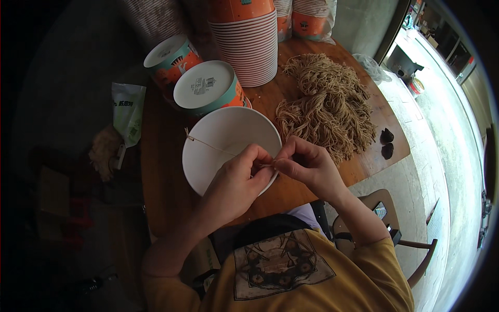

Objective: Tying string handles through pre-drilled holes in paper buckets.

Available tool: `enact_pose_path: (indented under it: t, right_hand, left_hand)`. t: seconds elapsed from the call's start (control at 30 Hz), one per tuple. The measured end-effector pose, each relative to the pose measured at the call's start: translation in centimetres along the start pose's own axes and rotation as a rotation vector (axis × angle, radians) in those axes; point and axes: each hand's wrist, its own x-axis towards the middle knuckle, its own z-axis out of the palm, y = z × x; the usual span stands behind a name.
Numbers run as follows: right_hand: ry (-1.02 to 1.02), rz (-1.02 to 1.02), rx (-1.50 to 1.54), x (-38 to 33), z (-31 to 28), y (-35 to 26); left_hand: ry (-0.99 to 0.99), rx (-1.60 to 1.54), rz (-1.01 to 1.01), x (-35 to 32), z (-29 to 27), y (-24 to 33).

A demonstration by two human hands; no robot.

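Over white bowl (pixel 218 130), both hands' fingers (pixel 258 157) pinching thin string (pixel 208 144), its end hidden.

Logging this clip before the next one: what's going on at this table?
A person in a yellow shirt works at a wooden table. Both hands, left hand and right hand, pinch a thin tan string stretched across a white paper bowl to its far rim. A pile of tan strings lies to the right, with stacked orange paper bowls behind.
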Motion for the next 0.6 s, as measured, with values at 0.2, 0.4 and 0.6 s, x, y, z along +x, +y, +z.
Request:
enact_pose_path:
  t: [0.2, 0.4, 0.6]
  right_hand:
    - [0.027, -0.047, -0.037, -0.2, 0.0, 0.2]
    - [0.085, -0.286, -0.543, -0.4, 0.3, -0.7]
    - [0.101, -0.328, -0.584, -0.4, 0.2, -0.6]
  left_hand:
    - [-0.052, 0.051, -0.052, 0.3, -0.2, 0.8]
    - [0.098, 0.258, 0.142, -0.1, 0.4, 0.9]
    - [0.115, 0.337, 0.21, 0.1, 0.4, 0.8]
